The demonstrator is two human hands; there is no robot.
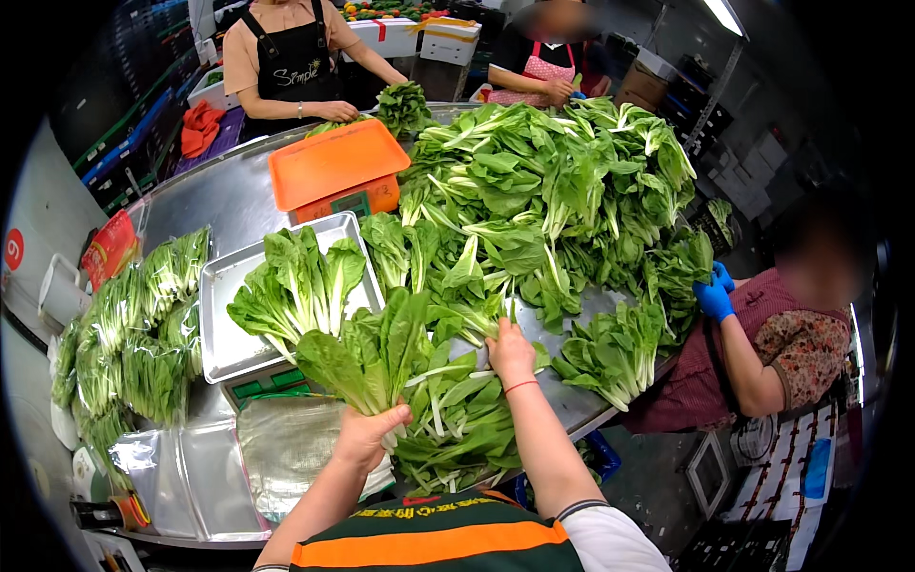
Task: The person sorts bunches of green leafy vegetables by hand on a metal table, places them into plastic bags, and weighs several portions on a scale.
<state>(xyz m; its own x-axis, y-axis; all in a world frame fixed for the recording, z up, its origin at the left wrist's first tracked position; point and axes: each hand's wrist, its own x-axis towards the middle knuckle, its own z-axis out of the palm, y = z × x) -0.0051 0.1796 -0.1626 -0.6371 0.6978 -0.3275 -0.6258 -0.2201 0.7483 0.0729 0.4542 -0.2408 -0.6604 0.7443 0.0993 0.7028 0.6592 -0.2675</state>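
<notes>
My left hand grips a bunch of leafy greens by its pale stem ends, leaves pointing up and away. My right hand reaches over the steel table, its fingers closed around the stalk end of a leafy green; some fingertips are hidden. Just beyond my left hand, a metal tray on a scale holds more greens. Loose greens lie between my forearms. A large heap of the same greens spreads over the far side.
Bagged greens are stacked at left, behind clear plastic bags and a woven cloth. An orange scale stands beyond the tray. Two people work across the table; a person in blue gloves handles greens at right, near another bunch.
</notes>
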